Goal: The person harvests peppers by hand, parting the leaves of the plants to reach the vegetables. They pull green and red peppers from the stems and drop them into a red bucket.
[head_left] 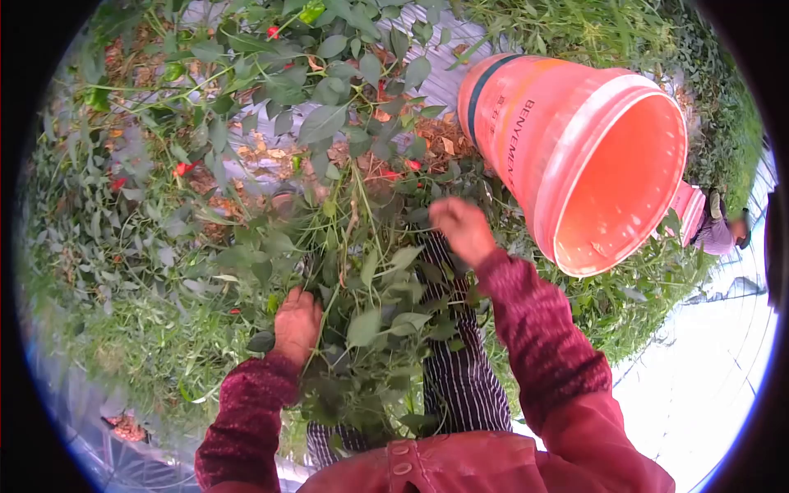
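My left hand (297, 326) is among the leaves at the left side of a pepper plant (362, 324). Its fingers look bent and pressed together; leaves partly cover them, and what they hold, if anything, is hidden. On the plant's right side, my right hand (463, 228) is raised over the foliage, slightly blurred, with its fingers curled in. I cannot make out anything inside it. Red peppers (184, 168) show among the leaves ahead and to the left. A green pepper (311, 11) hangs at the top.
A large pink bucket (526, 115) lies tilted to the right of my right hand, its mouth facing me. Beyond it, a second pink container (684, 209) stands near another person (717, 234). Pale plastic sheeting (440, 70) and dry leaves cover the ground between plants.
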`<state>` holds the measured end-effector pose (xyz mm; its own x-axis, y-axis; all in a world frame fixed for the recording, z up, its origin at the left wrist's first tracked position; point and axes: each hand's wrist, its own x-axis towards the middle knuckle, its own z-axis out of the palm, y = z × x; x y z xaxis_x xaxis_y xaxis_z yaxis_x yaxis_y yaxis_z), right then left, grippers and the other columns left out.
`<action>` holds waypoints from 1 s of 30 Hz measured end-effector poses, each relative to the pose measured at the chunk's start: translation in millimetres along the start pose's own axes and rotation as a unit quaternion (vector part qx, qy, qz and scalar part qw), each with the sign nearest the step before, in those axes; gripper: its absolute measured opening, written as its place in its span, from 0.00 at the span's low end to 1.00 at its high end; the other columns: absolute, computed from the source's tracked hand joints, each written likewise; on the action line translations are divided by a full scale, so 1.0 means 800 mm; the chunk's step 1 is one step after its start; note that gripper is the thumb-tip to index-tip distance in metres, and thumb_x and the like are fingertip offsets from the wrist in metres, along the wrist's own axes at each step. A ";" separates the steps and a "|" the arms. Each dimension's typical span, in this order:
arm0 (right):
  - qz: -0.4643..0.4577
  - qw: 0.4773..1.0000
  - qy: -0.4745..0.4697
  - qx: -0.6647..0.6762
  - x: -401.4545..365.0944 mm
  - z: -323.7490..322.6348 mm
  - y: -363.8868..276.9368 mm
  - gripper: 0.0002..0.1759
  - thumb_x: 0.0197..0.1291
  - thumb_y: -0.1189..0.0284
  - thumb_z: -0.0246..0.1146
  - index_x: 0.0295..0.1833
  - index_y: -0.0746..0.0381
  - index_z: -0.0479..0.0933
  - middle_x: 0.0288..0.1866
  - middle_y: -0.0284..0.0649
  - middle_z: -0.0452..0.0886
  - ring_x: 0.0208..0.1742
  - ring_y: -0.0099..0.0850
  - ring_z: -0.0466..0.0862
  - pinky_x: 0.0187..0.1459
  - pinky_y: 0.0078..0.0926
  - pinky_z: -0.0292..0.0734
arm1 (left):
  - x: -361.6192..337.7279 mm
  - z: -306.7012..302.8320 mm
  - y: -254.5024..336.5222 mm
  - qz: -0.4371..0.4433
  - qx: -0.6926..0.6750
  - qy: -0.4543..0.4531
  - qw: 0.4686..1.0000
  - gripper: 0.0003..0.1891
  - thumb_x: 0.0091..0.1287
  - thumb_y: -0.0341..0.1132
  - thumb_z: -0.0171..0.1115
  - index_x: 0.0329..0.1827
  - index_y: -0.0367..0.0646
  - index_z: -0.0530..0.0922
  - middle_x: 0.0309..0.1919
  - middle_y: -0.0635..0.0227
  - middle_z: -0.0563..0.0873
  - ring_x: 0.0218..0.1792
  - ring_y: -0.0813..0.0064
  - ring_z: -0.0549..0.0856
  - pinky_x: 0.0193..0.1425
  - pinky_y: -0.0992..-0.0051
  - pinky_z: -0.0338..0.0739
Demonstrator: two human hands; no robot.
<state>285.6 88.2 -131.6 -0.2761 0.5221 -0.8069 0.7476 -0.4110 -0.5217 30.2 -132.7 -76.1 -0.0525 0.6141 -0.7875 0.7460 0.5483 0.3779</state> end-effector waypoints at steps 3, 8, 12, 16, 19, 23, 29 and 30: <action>-0.001 0.993 0.044 -0.109 0.083 0.016 0.024 0.15 0.56 0.74 0.58 0.50 0.63 0.75 0.46 0.44 0.82 0.51 0.42 0.80 0.51 0.34 0.74 | -0.001 0.005 0.000 -0.010 -0.011 -0.006 1.000 0.08 0.61 0.33 0.56 0.34 0.36 0.74 0.41 0.48 0.78 0.40 0.48 0.79 0.47 0.58 0.74; -0.085 0.893 0.006 -0.442 0.133 0.067 0.070 0.28 0.50 0.72 0.62 0.61 0.58 0.69 0.61 0.42 0.72 0.65 0.40 0.67 0.65 0.44 0.56 | 0.001 -0.003 0.004 -0.041 -0.020 -0.032 0.998 0.06 0.59 0.32 0.58 0.34 0.38 0.73 0.40 0.49 0.77 0.41 0.48 0.78 0.47 0.57 0.74; -0.023 0.878 -0.035 -0.477 0.126 0.069 0.070 0.24 0.47 0.70 0.64 0.54 0.57 0.73 0.52 0.40 0.76 0.56 0.40 0.72 0.58 0.45 0.61 | 0.002 -0.005 0.004 -0.031 -0.004 -0.061 0.998 0.07 0.59 0.32 0.58 0.35 0.38 0.73 0.40 0.49 0.77 0.42 0.48 0.77 0.47 0.57 0.73; -0.082 0.891 -0.027 -0.445 0.082 0.045 0.040 0.18 0.42 0.67 0.67 0.42 0.57 0.75 0.41 0.37 0.77 0.50 0.37 0.74 0.52 0.40 0.64 | 0.016 -0.036 0.024 -0.048 0.014 -0.069 0.996 0.07 0.60 0.33 0.56 0.35 0.37 0.74 0.41 0.50 0.78 0.43 0.49 0.78 0.52 0.57 0.71; -0.104 0.894 -0.007 -0.436 0.051 0.044 0.027 0.18 0.40 0.68 0.67 0.40 0.56 0.75 0.39 0.37 0.76 0.50 0.37 0.73 0.51 0.38 0.64 | 0.023 -0.040 0.030 -0.005 0.076 0.010 0.997 0.08 0.60 0.34 0.56 0.36 0.38 0.75 0.41 0.52 0.79 0.44 0.52 0.78 0.56 0.56 0.67; -0.147 0.905 0.048 -0.397 0.013 0.045 0.024 0.06 0.49 0.72 0.57 0.35 0.56 0.76 0.35 0.38 0.76 0.44 0.36 0.75 0.48 0.37 0.64 | 0.053 -0.075 0.051 -0.008 0.099 -0.012 0.995 0.08 0.60 0.35 0.57 0.35 0.39 0.76 0.41 0.55 0.80 0.45 0.55 0.79 0.58 0.56 0.66; -0.160 0.908 0.067 -0.381 0.005 0.036 0.028 0.08 0.50 0.71 0.55 0.37 0.55 0.77 0.37 0.36 0.77 0.46 0.35 0.74 0.48 0.36 0.64 | 0.094 -0.108 0.098 0.049 0.263 -0.048 0.962 0.07 0.60 0.35 0.57 0.33 0.39 0.77 0.32 0.61 0.80 0.40 0.62 0.79 0.39 0.64 0.76; -0.129 0.906 0.045 -0.400 0.012 0.031 0.026 0.10 0.50 0.72 0.56 0.40 0.54 0.77 0.40 0.35 0.77 0.49 0.35 0.74 0.51 0.38 0.64 | 0.091 -0.106 0.093 0.130 0.262 -0.070 0.954 0.08 0.60 0.35 0.56 0.30 0.40 0.78 0.28 0.63 0.78 0.35 0.63 0.79 0.33 0.65 0.76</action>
<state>283.5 66.1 -157.0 -0.4814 0.5966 -0.6421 0.8734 0.3879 -0.2945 25.9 1.2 -64.2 0.2416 0.5894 -0.7708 0.9529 0.0060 0.3033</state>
